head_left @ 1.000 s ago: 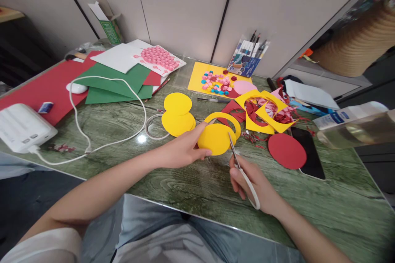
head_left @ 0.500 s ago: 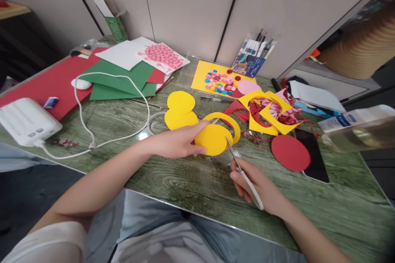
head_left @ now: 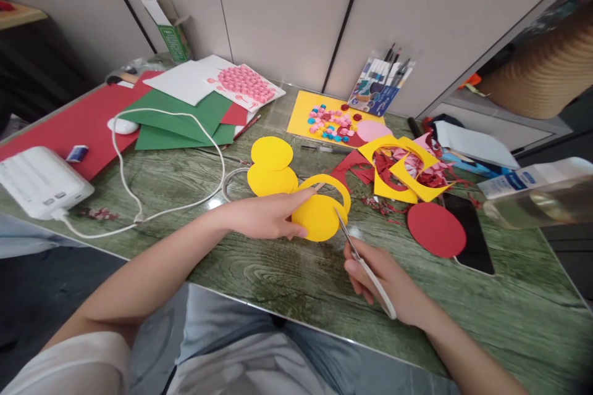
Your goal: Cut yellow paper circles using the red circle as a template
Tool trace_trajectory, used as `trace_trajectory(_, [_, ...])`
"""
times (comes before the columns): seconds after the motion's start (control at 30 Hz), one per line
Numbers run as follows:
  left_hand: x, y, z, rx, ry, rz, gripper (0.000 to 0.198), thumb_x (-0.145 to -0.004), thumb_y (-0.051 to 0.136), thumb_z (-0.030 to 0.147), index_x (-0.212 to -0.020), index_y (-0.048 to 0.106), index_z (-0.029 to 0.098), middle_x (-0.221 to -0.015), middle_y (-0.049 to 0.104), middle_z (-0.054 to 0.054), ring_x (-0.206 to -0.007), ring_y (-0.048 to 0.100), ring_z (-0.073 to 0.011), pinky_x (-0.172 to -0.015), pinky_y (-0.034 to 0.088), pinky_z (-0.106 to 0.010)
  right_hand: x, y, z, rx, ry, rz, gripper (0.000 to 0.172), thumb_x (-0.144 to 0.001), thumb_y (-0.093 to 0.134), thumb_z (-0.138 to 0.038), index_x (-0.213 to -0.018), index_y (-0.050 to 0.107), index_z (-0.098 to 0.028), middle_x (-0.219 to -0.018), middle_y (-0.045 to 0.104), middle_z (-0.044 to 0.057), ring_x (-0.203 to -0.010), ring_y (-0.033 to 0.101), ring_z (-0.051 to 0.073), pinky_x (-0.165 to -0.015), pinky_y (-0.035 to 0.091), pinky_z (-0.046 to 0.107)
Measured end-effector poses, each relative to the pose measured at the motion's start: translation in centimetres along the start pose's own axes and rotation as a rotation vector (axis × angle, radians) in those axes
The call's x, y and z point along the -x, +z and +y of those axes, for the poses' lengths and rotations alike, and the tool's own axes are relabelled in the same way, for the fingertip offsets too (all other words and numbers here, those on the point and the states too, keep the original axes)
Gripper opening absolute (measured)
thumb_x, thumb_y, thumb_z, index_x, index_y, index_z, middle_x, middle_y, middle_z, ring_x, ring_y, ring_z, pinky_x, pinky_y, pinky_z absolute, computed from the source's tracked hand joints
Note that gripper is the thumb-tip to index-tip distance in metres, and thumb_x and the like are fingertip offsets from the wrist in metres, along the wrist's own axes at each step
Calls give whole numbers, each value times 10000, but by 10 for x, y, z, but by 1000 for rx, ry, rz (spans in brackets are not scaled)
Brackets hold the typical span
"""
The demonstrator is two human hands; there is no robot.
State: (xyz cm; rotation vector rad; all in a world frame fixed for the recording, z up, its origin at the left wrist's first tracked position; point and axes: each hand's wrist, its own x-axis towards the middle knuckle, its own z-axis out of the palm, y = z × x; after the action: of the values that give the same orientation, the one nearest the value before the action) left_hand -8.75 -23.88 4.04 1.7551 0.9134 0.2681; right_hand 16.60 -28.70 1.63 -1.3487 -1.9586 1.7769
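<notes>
My left hand (head_left: 273, 215) pinches a round piece of yellow paper (head_left: 317, 219) at its left edge, thumb on top. A curved yellow strip (head_left: 340, 187) arcs from the far side of this piece, joined to it near the right edge. In my right hand (head_left: 377, 271) is a pair of scissors (head_left: 373, 281) with white handles, their blades at the right edge of the yellow circle. Just beyond my left hand, two yellow paper circles (head_left: 272, 153) overlap on the table. A red paper circle (head_left: 436, 229) lies to the right, partly over a dark phone (head_left: 475, 237).
Yellow offcuts (head_left: 410, 182) and red scraps lie behind my right hand. At the back, small coloured pieces rest on a yellow sheet (head_left: 301, 114). A white cable (head_left: 222, 163) loops from a power bank (head_left: 44, 182) on the left. A bottle (head_left: 542, 203) stands at the right.
The held yellow circle has turned and tilted slightly, and its strip has shifted left and toward me. The scissor blades have moved a little left with the paper's edge.
</notes>
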Motion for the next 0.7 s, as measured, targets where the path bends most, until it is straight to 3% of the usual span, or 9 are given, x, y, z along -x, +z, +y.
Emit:
trace_trajectory(0.2, [2,-6,2,-38,13,-24,640,-739,581,209,-1328,330,191,-908,639,-34,-730,594,-158,-639,424,-223,1,0,2,-14,10,-22,279,-880,425,-467,-759,388,-218,-486,428,-75,-365,361,68,-358,287,171])
trace_trajectory(0.4, [7,-17,-1,-200,49,-65,617,-746,580,254,-1318,353,202,-1234,526,-82,-1035,523,-218,-813,390,-253,1,-1,4,36,32,-70,275,-877,435,-461,-762,399,-213,-479,444,-76,-351,367,63,-352,290,164])
trace_trajectory(0.47, [6,-18,-1,-198,54,-86,599,-749,578,242,-1307,364,207,-1249,510,-82,-1049,512,-224,-816,391,-261,0,-2,4,37,29,-84,274,-873,445,-457,-761,400,-211,-476,446,-77,-347,365,60,-350,291,162])
trace_trajectory(0.53, [3,-16,-1,-111,56,-64,542,-763,566,241,-1274,390,206,-1158,557,-75,-934,556,-194,-752,419,-258,0,-3,3,7,16,-61,274,-875,440,-455,-762,392,-211,-479,453,-76,-345,369,61,-344,289,160])
trace_trajectory(0.63, [-8,-3,2,189,46,85,425,-793,544,280,-1188,414,186,-970,596,-53,-710,572,-133,-637,451,-257,-1,-4,3,-38,-30,58,279,-885,409,-461,-760,371,-215,-492,465,-73,-347,387,65,-337,288,160])
trace_trajectory(0.7, [-16,12,4,419,89,196,416,-756,600,275,-1119,421,183,-962,593,-53,-750,584,-140,-646,467,-267,-1,-4,3,-42,-67,135,276,-888,399,-457,-757,360,-217,-494,470,-74,-342,396,68,-336,291,164])
